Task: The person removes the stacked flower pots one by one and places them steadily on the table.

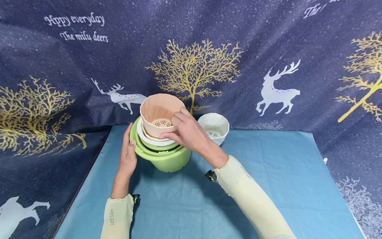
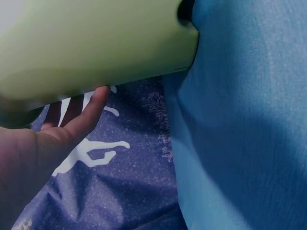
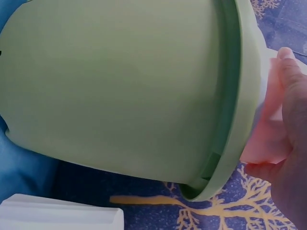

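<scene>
My right hand [image 1: 191, 129] grips the rim of a pale pink flowerpot [image 1: 158, 108] with a perforated bottom, the thumb outside the near wall. The pink flowerpot sits tilted in the top of a nested stack. Below it show a white pot rim [image 1: 164, 143] and a large green flowerpot [image 1: 170, 162]. My left hand [image 1: 128, 157] rests against the left side of the green flowerpot, its fingers extended along the rim. In the left wrist view the fingertips touch the green wall. The right wrist view shows the pink wall [image 3: 268, 129] between thumb and fingers.
A white flowerpot [image 1: 214, 126] with a perforated bottom stands behind my right forearm, near the back edge of the blue-covered table [image 1: 268, 172]. A dark blue cloth [image 1: 191, 20] with deer and trees hangs behind the table.
</scene>
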`<action>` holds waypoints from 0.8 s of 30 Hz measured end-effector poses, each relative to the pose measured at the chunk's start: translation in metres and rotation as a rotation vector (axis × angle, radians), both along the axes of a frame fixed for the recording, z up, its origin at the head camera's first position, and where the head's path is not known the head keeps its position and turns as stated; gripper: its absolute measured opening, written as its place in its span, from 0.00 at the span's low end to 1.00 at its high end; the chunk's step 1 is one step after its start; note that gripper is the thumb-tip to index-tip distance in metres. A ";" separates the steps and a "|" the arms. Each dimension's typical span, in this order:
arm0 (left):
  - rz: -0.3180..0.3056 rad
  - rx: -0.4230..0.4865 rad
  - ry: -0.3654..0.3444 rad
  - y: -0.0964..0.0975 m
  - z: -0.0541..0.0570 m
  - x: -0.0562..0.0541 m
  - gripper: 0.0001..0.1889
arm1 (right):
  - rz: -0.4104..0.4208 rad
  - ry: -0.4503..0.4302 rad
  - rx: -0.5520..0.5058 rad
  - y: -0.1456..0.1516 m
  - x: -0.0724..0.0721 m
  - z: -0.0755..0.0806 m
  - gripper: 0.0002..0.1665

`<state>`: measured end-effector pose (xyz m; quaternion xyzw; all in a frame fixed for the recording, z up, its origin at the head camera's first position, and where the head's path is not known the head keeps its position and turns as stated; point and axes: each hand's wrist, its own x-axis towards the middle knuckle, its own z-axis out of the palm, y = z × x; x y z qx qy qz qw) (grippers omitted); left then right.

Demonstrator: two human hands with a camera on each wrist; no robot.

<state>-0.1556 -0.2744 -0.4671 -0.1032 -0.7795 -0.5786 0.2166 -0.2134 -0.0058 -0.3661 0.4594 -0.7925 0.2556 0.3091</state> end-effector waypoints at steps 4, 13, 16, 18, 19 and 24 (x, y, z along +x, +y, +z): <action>0.005 -0.001 -0.008 0.000 0.000 0.000 0.33 | -0.001 0.003 -0.018 0.000 0.001 0.003 0.33; 0.005 0.001 -0.010 0.000 0.001 0.001 0.32 | -0.018 0.032 -0.067 0.003 0.002 0.007 0.33; 0.011 -0.002 -0.014 0.000 0.000 0.001 0.32 | -0.003 0.049 -0.092 0.004 0.002 0.009 0.32; 0.015 -0.005 -0.014 0.000 0.000 0.000 0.32 | 0.009 0.064 -0.113 0.005 0.003 0.011 0.31; 0.016 -0.006 -0.012 0.000 0.000 0.000 0.33 | 0.012 0.073 -0.122 0.005 0.003 0.011 0.31; 0.015 -0.004 -0.002 0.001 0.001 0.001 0.32 | 0.037 0.104 -0.168 0.007 0.002 0.014 0.32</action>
